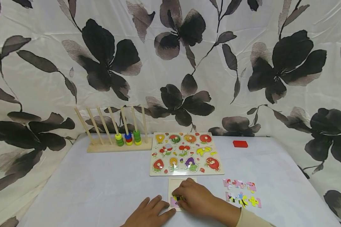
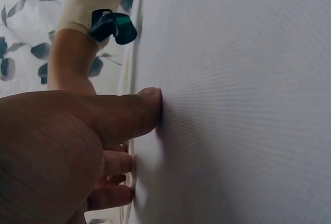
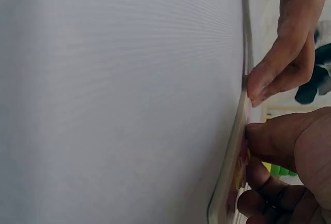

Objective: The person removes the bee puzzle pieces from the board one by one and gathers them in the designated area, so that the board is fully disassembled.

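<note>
A small pale puzzle tray (image 1: 173, 183) lies on the table in front of the fruit board. My right hand (image 1: 195, 197) reaches over it, thumb and fingers pinching a yellow-and-black jigsaw piece (image 1: 178, 198) low over the tray; the fingers hide part of it. Beside it, a pink jigsaw piece (image 1: 174, 202) lies at the tray's lower left. My left hand (image 1: 149, 212) rests flat with fingers spread, fingertips at the tray's left edge. In the right wrist view, the right thumb (image 3: 269, 138) comes down at the tray's surface, close to the left fingertips (image 3: 258, 87).
Several loose jigsaw pieces (image 1: 239, 184) lie in two rows right of the tray. Behind it lies a fruit peg board (image 1: 173, 172). A wooden stacking rack (image 1: 102, 148) with coloured rings stands at the back left, a red block (image 1: 240, 144) at the back right. Floral cloth (image 1: 230, 88) hangs behind.
</note>
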`<state>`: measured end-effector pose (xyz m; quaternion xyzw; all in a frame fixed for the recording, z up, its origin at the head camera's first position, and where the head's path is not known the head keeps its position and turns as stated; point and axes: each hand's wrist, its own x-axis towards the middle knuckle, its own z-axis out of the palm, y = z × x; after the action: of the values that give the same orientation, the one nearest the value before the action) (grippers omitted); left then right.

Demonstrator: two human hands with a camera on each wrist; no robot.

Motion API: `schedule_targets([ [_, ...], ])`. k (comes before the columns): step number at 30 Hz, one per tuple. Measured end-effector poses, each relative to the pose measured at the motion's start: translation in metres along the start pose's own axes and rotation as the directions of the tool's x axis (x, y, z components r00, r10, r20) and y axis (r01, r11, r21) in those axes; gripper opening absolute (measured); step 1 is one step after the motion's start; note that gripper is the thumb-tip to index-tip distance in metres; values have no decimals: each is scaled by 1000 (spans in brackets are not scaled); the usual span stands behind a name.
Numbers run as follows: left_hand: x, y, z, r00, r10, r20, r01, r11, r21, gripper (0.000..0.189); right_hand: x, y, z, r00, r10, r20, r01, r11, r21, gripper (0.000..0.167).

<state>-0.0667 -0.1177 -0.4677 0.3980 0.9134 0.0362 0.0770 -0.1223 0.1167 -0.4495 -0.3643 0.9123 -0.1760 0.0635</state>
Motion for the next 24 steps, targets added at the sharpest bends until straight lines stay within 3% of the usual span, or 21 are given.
schedule_targets([
  [14,1,-1,0,1000,-4,5,4,1000,-11,73,13,-2,-9,982,100,159,-116,988,97,22],
  [24,3,0,-3,999,-13,30,14,1000,-14,73,16,1,-9,979,117,168,-146,974,174,25],
])
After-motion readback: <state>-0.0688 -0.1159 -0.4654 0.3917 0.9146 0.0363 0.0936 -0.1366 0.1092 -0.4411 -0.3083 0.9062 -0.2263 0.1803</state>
